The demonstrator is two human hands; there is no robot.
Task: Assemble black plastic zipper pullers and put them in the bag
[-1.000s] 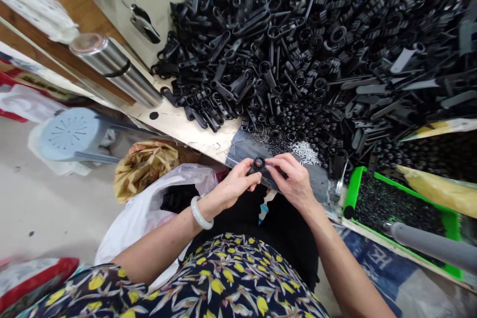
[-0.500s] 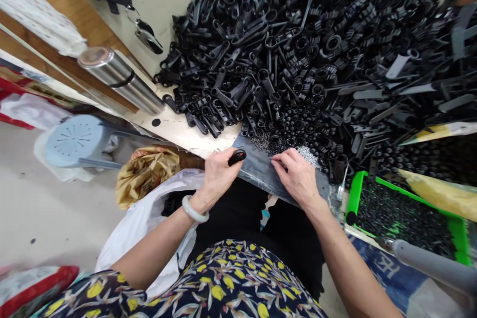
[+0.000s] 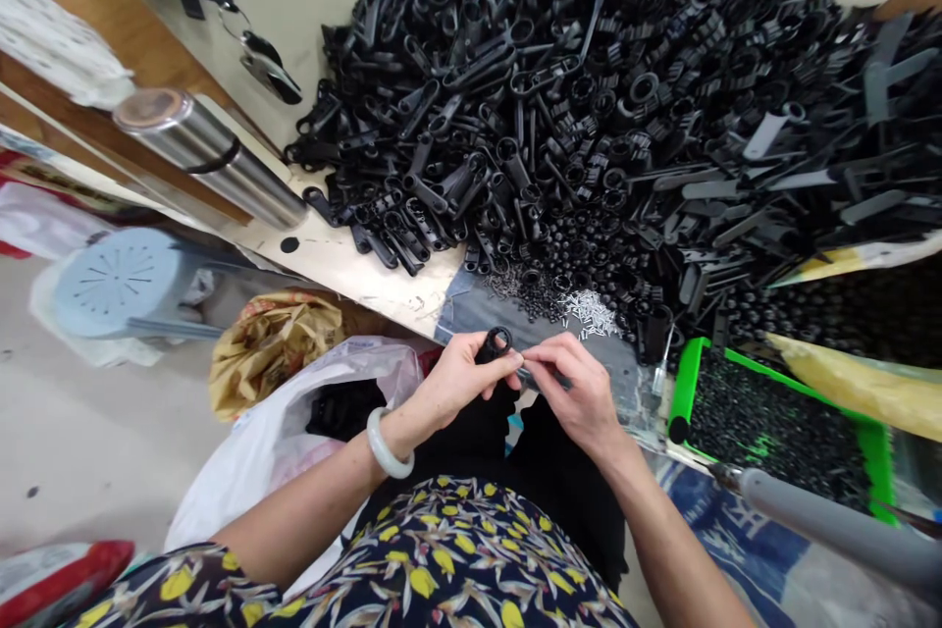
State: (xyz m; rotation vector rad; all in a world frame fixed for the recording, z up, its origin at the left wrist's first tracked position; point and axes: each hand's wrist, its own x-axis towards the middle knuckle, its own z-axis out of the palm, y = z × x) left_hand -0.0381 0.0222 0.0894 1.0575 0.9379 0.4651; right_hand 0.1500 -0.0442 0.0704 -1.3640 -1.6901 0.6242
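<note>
Between the thumb and fingers of my left hand (image 3: pixel 457 375) is a black plastic part with a ring-shaped end (image 3: pixel 494 344). My right hand (image 3: pixel 578 391) pinches thumb to forefinger right beside that part; whatever is in the pinch is too small to make out. Both hands meet over my lap, just off the front edge of the grey work mat (image 3: pixel 471 307). Small silver pins (image 3: pixel 591 312) lie in a little heap on the mat. Near them are tiny springs (image 3: pixel 506 283) and small black round pieces (image 3: pixel 570 250).
A large pile of black plastic parts (image 3: pixel 478 108) covers the bench. At right stands a green tray (image 3: pixel 688 383) of small black pieces, near a grey cylindrical handle (image 3: pixel 802 510). A steel flask (image 3: pixel 213 157) is at left, with an open white bag (image 3: pixel 250 471) below.
My right hand has come away from the small pieces on the mat toward my body. My left hand has moved right with the black part, and the two hands now meet.
</note>
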